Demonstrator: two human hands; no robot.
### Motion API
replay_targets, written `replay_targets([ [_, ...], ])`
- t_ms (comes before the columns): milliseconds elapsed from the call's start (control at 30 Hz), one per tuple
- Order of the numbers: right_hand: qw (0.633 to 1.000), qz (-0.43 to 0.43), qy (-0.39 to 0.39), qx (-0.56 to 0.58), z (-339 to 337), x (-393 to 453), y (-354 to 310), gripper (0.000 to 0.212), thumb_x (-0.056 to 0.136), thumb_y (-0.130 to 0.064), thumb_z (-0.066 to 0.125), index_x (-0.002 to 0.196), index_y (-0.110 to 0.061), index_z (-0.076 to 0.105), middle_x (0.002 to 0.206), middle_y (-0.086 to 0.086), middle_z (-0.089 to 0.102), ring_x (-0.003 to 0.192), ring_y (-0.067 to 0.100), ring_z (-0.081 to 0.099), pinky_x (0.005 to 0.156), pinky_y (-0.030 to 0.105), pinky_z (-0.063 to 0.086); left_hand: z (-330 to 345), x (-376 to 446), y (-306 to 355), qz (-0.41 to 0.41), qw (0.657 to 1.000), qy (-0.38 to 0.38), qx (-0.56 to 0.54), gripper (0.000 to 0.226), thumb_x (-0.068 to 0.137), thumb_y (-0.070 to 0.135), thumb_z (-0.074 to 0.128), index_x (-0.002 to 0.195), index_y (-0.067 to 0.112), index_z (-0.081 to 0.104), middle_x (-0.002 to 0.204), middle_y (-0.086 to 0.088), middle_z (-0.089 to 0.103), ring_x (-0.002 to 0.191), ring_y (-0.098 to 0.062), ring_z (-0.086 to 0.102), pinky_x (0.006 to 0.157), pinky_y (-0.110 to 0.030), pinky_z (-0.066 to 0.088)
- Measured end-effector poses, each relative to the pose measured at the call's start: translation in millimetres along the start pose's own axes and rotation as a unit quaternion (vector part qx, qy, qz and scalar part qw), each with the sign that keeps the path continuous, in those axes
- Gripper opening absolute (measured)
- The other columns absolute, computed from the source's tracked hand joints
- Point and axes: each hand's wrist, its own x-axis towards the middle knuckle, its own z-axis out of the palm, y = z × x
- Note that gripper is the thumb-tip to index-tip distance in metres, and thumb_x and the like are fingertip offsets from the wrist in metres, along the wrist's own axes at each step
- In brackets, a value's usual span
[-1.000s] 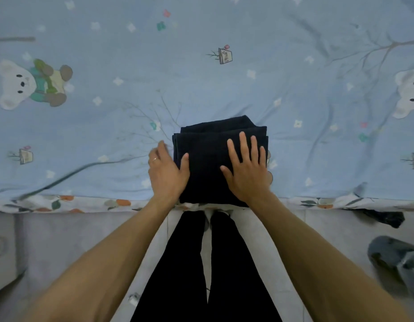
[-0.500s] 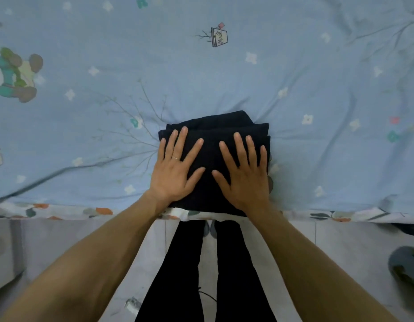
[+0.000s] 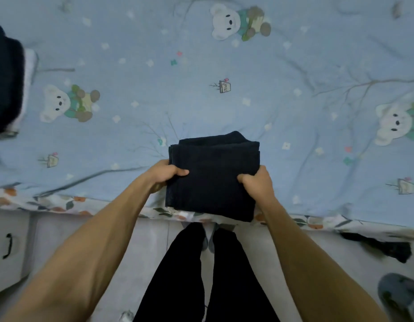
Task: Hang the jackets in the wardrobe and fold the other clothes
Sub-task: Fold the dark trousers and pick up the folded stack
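At the bed point(image 3: 294, 66) edge we grip the folded garment point(image 3: 213, 175) with left hand point(image 3: 165, 174) and right hand point(image 3: 255, 182) at its sides; soft and light, so we support underneath.

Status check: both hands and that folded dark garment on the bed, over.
Left hand and right hand each grip a side of the folded dark navy garment. Garment at near edge of blue bear-print bedsheet. Nothing blocking it.
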Motion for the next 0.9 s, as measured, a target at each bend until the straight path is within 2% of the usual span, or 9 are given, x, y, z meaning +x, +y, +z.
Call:
replay_targets([
  [133,0.996,-0.083,-0.017,0.0,-1.7,-50.3,-49.2,0.039,0.077,-0.012,0.067,0.112,-0.019,0.053,0.108,-0.001,0.064,0.095,0.019,0.062,0.082,0.039,0.055,-29.5,-58.2,15.5,0.039,0.994,0.05,-0.088,0.031,0.083,0.0,0.071,0.112,0.01,0.067,0.112,-0.007,0.073,0.1,-0.023,0.07,0.079,-0.031,0.055],
  [267,0.984,-0.172,-0.043,-0.018,34.9,-103.6,-127.3,0.033,0.078,-0.012,0.066,0.109,-0.015,0.056,0.106,0.001,0.064,0.093,0.018,0.062,0.067,0.026,0.049,-98.9,-136.5,34.8,0.091,0.978,0.087,-0.169,0.03,0.086,0.001,0.067,0.114,0.012,0.066,0.108,-0.003,0.074,0.101,-0.021,0.07,0.075,-0.03,0.056],
  [333,0.976,-0.204,-0.047,-0.054,59.4,-114.4,-162.6,0.032,0.082,-0.014,0.066,0.111,-0.012,0.053,0.112,0.005,0.063,0.093,0.019,0.06,0.069,0.027,0.046,-131.6,-156.1,41.6,0.104,0.97,0.105,-0.192,0.03,0.086,0.002,0.067,0.114,0.012,0.067,0.107,-0.004,0.075,0.1,-0.022,0.071,0.074,-0.033,0.057],
  [433,0.956,-0.256,-0.077,-0.121,122.7,-141.6,-214.3,0.039,0.093,-0.023,0.062,0.124,-0.008,0.044,0.124,0.01,0.058,0.106,0.028,0.058,0.08,0.031,0.044,-208.7,-184.5,46.0,0.118,0.957,0.142,-0.225,0.028,0.084,0.003,0.066,0.111,0.011,0.067,0.104,-0.004,0.075,0.097,-0.021,0.07,0.073,-0.03,0.055],
  [467,0.943,-0.284,-0.088,-0.149,166.8,-155.8,-244.3,0.041,0.095,-0.026,0.06,0.127,-0.007,0.041,0.127,0.012,0.056,0.111,0.03,0.057,0.082,0.032,0.043,-258.0,-199.1,48.5,0.13,0.951,0.16,-0.229,0.028,0.083,0.004,0.067,0.11,0.012,0.068,0.102,-0.003,0.076,0.096,-0.02,0.069,0.072,-0.029,0.053],
  [600,0.924,-0.317,-0.096,-0.19,261.7,-180.4,-307.1,0.046,0.096,-0.026,0.058,0.135,-0.01,0.039,0.13,0.01,0.056,0.115,0.03,0.056,0.083,0.031,0.043,-364.6,-207.2,54.8,0.141,0.938,0.186,-0.256,0.027,0.08,0.008,0.069,0.106,0.015,0.07,0.098,-0.003,0.075,0.092,-0.019,0.069,0.073,-0.03,0.055],
  [667,0.913,-0.346,-0.099,-0.194,318.1,-196.3,-344.8,0.044,0.089,-0.019,0.06,0.13,-0.014,0.044,0.122,0.006,0.059,0.109,0.028,0.058,0.083,0.033,0.046,-424.0,-203.1,49.5,0.116,0.932,0.172,-0.297,0.035,0.082,0.008,0.066,0.117,0.008,0.067,0.111,-0.009,0.073,0.104,-0.025,0.068,0.085,-0.036,0.056],
  [733,0.895,-0.371,-0.104,-0.225,371.4,-205.4,-380.2,0.036,0.081,-0.012,0.058,0.116,-0.014,0.048,0.109,0.006,0.06,0.097,0.026,0.058,0.075,0.033,0.047,-472.4,-196.5,43.2,0.108,0.917,0.152,-0.353,0.035,0.085,0.003,0.06,0.12,0.005,0.066,0.116,-0.014,0.071,0.107,-0.029,0.068,0.089,-0.04,0.056],
  [900,0.861,-0.393,-0.075,-0.315,487.6,-216.5,-450.5,0.034,0.078,-0.003,0.055,0.11,-0.007,0.048,0.109,0.011,0.054,0.086,0.025,0.054,0.064,0.03,0.043,-547.5,-174.9,32.8,0.084,0.871,0.13,-0.467,0.031,0.082,0.0,0.056,0.109,0.01,0.068,0.103,-0.009,0.075,0.086,-0.026,0.072,0.071,-0.037,0.061],
])
